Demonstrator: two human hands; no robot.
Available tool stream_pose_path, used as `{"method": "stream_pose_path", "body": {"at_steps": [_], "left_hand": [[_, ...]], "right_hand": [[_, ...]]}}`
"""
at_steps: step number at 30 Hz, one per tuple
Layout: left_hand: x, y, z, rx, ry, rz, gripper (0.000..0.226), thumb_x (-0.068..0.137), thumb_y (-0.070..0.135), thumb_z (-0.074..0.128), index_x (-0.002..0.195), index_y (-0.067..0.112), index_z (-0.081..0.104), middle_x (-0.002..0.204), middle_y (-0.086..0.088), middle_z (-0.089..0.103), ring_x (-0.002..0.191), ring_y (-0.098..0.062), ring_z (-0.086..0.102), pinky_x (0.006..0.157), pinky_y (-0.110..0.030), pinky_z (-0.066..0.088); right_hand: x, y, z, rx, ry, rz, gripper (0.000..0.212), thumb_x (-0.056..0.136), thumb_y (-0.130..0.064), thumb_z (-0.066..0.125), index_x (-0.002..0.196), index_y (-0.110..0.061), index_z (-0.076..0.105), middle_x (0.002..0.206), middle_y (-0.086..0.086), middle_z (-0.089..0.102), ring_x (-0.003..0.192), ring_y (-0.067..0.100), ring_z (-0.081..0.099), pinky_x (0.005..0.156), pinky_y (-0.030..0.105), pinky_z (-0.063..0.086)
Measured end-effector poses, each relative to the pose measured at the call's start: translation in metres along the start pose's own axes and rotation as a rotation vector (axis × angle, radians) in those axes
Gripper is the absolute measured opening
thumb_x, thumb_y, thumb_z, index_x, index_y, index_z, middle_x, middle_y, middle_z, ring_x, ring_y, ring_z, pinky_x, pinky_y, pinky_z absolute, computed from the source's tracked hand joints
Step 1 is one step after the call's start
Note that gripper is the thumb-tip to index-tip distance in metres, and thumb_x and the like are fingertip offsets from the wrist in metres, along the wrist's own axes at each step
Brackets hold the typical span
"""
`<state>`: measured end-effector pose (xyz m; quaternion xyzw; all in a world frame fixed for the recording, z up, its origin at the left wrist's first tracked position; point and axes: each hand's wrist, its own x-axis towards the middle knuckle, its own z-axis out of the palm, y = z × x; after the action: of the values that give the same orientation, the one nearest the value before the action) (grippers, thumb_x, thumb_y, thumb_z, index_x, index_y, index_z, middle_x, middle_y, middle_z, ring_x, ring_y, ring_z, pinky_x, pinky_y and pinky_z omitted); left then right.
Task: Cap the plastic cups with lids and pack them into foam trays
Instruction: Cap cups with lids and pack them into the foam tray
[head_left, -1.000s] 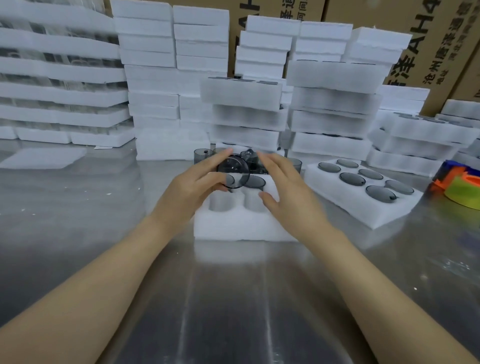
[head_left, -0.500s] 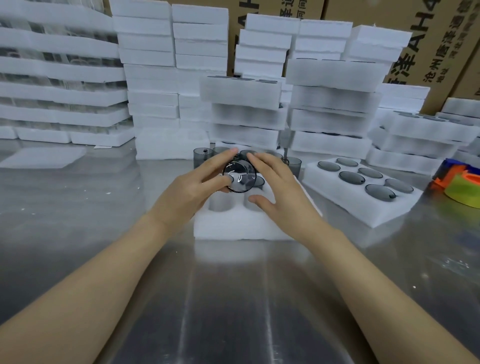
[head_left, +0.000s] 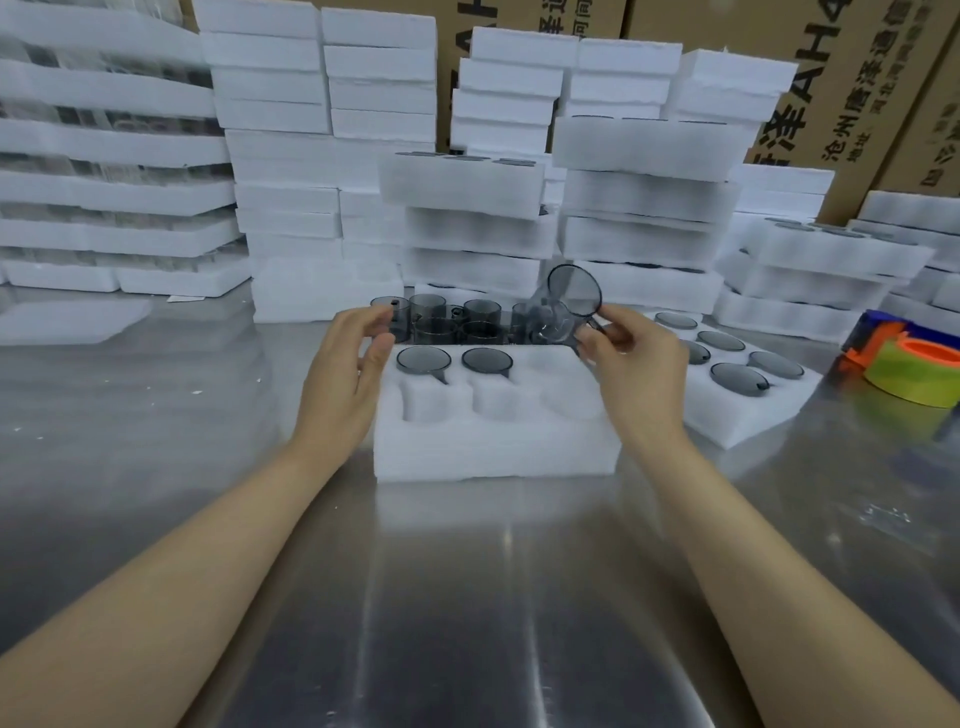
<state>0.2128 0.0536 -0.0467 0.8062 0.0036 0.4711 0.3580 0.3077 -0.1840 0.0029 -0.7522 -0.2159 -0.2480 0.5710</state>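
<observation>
A white foam tray (head_left: 493, 447) with six pockets lies in front of me on the steel table. Two capped grey cups (head_left: 423, 359) (head_left: 487, 360) sit in its far left and far middle pockets; the other pockets are bare. My right hand (head_left: 636, 364) holds a capped smoky-grey cup (head_left: 563, 309) tilted on its side above the tray's far right pocket, pinching it by the handle. My left hand (head_left: 345, 374) hovers at the tray's left edge, fingers relaxed, holding nothing. Several uncapped grey cups (head_left: 447, 319) stand behind the tray.
A filled foam tray (head_left: 743, 415) lies to the right. Stacks of white foam trays (head_left: 472, 208) and cardboard boxes (head_left: 831, 78) rise along the back. A green and orange tape dispenser (head_left: 914, 364) sits at the far right. Bare steel table (head_left: 467, 597) stretches toward me.
My hands have parted. The right hand carried the capped cup up and to the right, tipping it sideways. The left hand let go and moved to the tray's left edge.
</observation>
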Motion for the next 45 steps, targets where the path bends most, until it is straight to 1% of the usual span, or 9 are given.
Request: {"method": "stream_pose_path", "body": {"at_steps": [5,9,14,20,28,33,37,42,45], "left_hand": [[0.003,-0.001,0.003,-0.090,-0.008,-0.205,0.024,0.101,0.021,0.046,0.120,0.015,0.058,0.122,0.005,0.054,0.102,0.011,0.051,0.079,-0.005,0.039],[0.003,-0.006,0.003,-0.237,-0.120,-0.382,0.022,0.099,0.020,0.049,0.119,0.020,0.058,0.130,-0.001,0.055,0.120,-0.007,0.051,0.102,-0.025,0.040],[0.003,-0.003,0.003,-0.206,-0.150,-0.352,0.021,0.097,0.013,0.051,0.113,0.025,0.057,0.131,-0.001,0.052,0.122,-0.006,0.047,0.087,-0.010,0.036],[0.003,-0.003,0.003,-0.176,-0.160,-0.348,0.022,0.096,0.012,0.051,0.113,0.024,0.057,0.130,-0.003,0.050,0.119,-0.004,0.045,0.079,0.004,0.032],[0.003,-0.004,0.002,-0.146,-0.178,-0.332,0.022,0.096,0.013,0.051,0.113,0.026,0.058,0.128,-0.001,0.050,0.115,-0.001,0.046,0.079,0.005,0.029],[0.003,-0.002,0.001,-0.144,-0.190,-0.332,0.020,0.096,0.014,0.051,0.112,0.025,0.058,0.126,0.001,0.050,0.105,0.015,0.045,0.077,0.006,0.029],[0.003,0.000,0.001,-0.137,-0.197,-0.327,0.019,0.096,0.014,0.051,0.110,0.024,0.059,0.126,0.001,0.049,0.102,0.020,0.043,0.079,0.007,0.027],[0.003,0.001,0.000,-0.125,-0.204,-0.331,0.022,0.096,0.012,0.050,0.115,0.019,0.059,0.127,0.001,0.047,0.105,0.013,0.044,0.081,0.007,0.026],[0.004,0.000,0.000,-0.124,-0.203,-0.335,0.022,0.096,0.012,0.050,0.115,0.018,0.060,0.127,0.001,0.047,0.110,0.004,0.043,0.084,0.007,0.025]], "right_hand": [[-0.003,0.012,0.002,0.028,-0.039,0.086,0.042,0.089,-0.006,0.064,0.130,-0.013,0.058,0.074,0.009,0.066,0.059,-0.011,0.061,0.062,0.001,0.039],[-0.002,0.016,0.004,-0.034,-0.065,0.065,0.040,0.090,-0.009,0.064,0.129,-0.014,0.059,0.079,0.020,0.067,0.066,0.011,0.065,0.059,0.005,0.037],[0.003,0.017,0.005,-0.284,-0.199,-0.075,0.038,0.091,-0.004,0.059,0.128,-0.012,0.061,0.075,0.016,0.054,0.076,0.027,0.052,0.069,0.029,0.037],[0.006,0.020,0.003,-0.327,-0.262,-0.104,0.041,0.091,-0.007,0.060,0.131,-0.015,0.060,0.068,-0.004,0.044,0.064,0.009,0.041,0.060,0.003,0.032],[0.005,0.024,0.004,-0.318,-0.250,-0.108,0.040,0.089,-0.016,0.066,0.129,-0.016,0.061,0.066,0.003,0.051,0.058,0.008,0.044,0.056,0.011,0.034],[0.006,0.030,0.005,-0.383,-0.242,-0.033,0.035,0.092,-0.026,0.061,0.126,-0.018,0.063,0.074,-0.005,0.058,0.082,0.021,0.056,0.069,0.026,0.039],[0.008,0.033,0.007,-0.452,-0.278,-0.007,0.025,0.094,-0.028,0.058,0.112,-0.016,0.071,0.117,0.006,0.057,0.109,0.023,0.054,0.081,0.027,0.038],[0.010,0.033,0.003,-0.491,-0.368,0.012,0.023,0.095,-0.026,0.054,0.100,-0.018,0.074,0.100,-0.004,0.053,0.101,0.023,0.055,0.074,0.026,0.036],[0.006,0.031,0.006,-0.514,-0.392,-0.007,0.029,0.096,-0.028,0.051,0.118,-0.019,0.067,0.119,0.002,0.055,0.112,0.023,0.053,0.082,0.026,0.038]]}}
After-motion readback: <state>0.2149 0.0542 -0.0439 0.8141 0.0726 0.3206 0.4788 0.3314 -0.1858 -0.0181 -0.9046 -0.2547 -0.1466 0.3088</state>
